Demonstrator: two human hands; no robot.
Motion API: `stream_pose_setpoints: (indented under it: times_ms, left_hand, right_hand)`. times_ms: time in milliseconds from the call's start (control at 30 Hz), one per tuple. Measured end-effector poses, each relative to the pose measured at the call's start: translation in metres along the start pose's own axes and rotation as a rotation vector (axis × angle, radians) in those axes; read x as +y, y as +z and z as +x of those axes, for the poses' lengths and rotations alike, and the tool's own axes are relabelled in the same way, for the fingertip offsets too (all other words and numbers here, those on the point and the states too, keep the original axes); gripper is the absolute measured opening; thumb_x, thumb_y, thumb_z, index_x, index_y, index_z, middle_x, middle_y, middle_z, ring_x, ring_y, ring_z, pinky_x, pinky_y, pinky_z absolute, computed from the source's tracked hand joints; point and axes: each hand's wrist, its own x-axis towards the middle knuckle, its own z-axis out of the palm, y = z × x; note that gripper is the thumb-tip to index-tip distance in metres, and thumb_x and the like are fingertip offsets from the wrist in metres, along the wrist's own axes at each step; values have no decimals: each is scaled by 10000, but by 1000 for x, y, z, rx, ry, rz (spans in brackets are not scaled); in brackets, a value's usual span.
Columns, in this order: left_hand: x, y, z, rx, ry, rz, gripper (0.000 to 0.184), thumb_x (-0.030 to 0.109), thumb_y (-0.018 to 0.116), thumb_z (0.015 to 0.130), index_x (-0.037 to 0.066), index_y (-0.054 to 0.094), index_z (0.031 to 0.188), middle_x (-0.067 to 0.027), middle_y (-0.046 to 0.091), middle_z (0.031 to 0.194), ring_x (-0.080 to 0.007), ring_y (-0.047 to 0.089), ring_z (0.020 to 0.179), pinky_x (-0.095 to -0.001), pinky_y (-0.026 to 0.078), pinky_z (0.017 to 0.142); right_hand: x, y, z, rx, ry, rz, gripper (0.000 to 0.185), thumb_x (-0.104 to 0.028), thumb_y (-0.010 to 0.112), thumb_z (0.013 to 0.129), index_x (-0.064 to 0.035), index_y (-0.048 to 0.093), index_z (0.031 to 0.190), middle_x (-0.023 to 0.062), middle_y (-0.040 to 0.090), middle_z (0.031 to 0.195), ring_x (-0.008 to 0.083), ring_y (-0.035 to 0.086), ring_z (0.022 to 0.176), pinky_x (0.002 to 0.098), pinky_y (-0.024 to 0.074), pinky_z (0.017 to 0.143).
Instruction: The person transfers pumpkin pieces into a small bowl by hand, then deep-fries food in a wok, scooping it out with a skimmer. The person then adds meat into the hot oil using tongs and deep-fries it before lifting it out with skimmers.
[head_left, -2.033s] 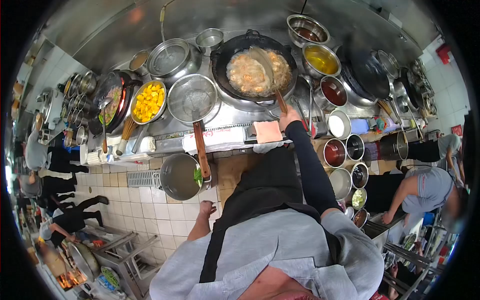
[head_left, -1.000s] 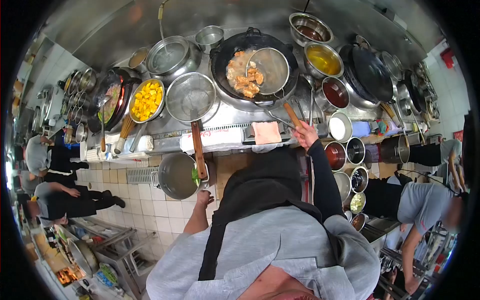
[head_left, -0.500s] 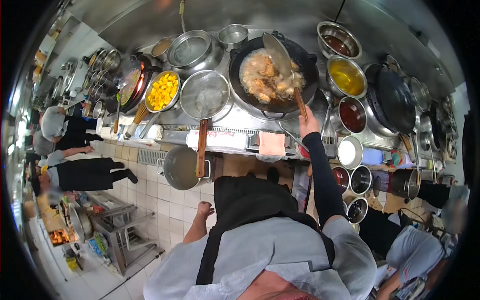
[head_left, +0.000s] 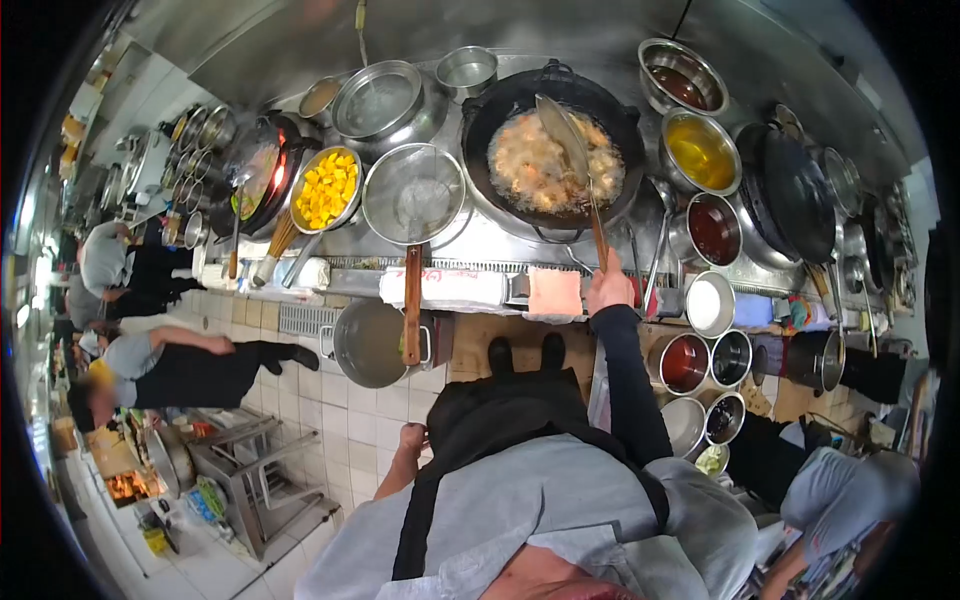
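Black metal is seething at the far side of the tabletop (head_left: 345,262): the wok (head_left: 484,124) is filled with foam, and golden pieces (head_left: 520,165) are crowded together in what looks like hot oil. Into that froth a skimmer (head_left: 563,135) is dipped, its head tilted steeply, its wooden handle pointed to the near side. And the grip there is firm: the handle's near end is enclosed by the right hand (head_left: 610,287), fingers wrapped round it. Farther left and nearer, the left hand (head_left: 412,437) is held low beside the apron (head_left: 500,405), its fingers curled; whether anything is held in that grip cannot be told. So how far has it got? The pieces are already in the wok and some colour has been taken on, so the frying is judged to be well under way; how far they are cooked through is hidden by the bubbles. Lifting out appears not yet done, as no golden pieces are seen outside the wok. Just to the left, a mesh strainer (head_left: 413,190) is set down, and beyond it a bowl of yellow chunks (head_left: 328,188) is left untouched by either hand.
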Motion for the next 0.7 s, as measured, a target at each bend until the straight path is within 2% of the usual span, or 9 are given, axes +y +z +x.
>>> stream_pose_setpoints:
  times_ms: [33,200,233,333,367,467,500,600,700]
  left_hand:
    - [16,-1,-6,24,21,133,226,93,490,895,9,602,1072,-127,631,911,-233,612,714,-378,537,587]
    - [80,-15,23,68,229,2,223,58,510,867,-50,595,1042,-158,614,898,-270,630,747,-400,551,591]
    - [86,-15,26,81,266,-63,221,57,524,849,-54,610,1020,-167,617,908,-268,627,744,-406,553,589]
    - [102,-26,37,158,317,20,191,64,533,830,-47,646,936,-152,630,839,-260,631,727,-399,534,567]
    - [103,-27,35,194,379,108,194,75,522,822,-44,668,868,-122,634,752,-270,639,719,-421,516,560]
    - [70,-42,106,220,446,362,200,71,517,814,-50,676,809,-110,622,677,-278,635,703,-437,497,542]
    - [63,-47,109,139,350,343,191,163,622,780,36,705,897,-117,649,736,-274,635,679,-414,545,634]
    - [32,-56,122,25,493,576,249,197,661,768,41,708,957,-137,692,835,-304,675,762,-428,555,690]
    - [29,-58,112,-90,498,682,240,164,627,800,17,673,985,-147,670,868,-303,660,774,-429,555,673]
  right_hand:
    - [-7,3,-1,-5,29,-32,562,-162,565,907,-12,386,1419,312,668,865,499,644,849,574,489,775]
    - [-30,42,12,47,62,-91,535,-134,560,888,-4,409,1384,329,663,946,507,631,951,548,497,838]
    - [-25,46,18,94,-16,23,448,-125,553,882,12,475,1302,333,658,977,507,621,989,535,496,861]
    - [-34,2,17,-57,68,41,445,-130,564,874,-24,514,1304,319,646,1067,484,605,1055,489,486,918]
    - [-9,28,26,128,-86,-31,329,-130,560,902,-46,552,1220,248,670,903,406,673,790,472,536,685]
    - [-16,45,42,-192,288,790,173,-142,560,937,-82,558,1099,102,590,682,229,581,511,386,419,401]
    - [-22,43,43,-273,394,1005,128,-143,557,967,-126,529,1091,-2,464,657,58,369,431,251,222,327]
    - [-5,37,51,-588,448,1464,121,-119,538,981,-135,480,1085,15,494,691,56,344,428,233,218,328]
    - [6,21,36,-619,451,1592,107,-119,529,994,-129,437,1046,18,497,709,43,325,430,206,214,323]
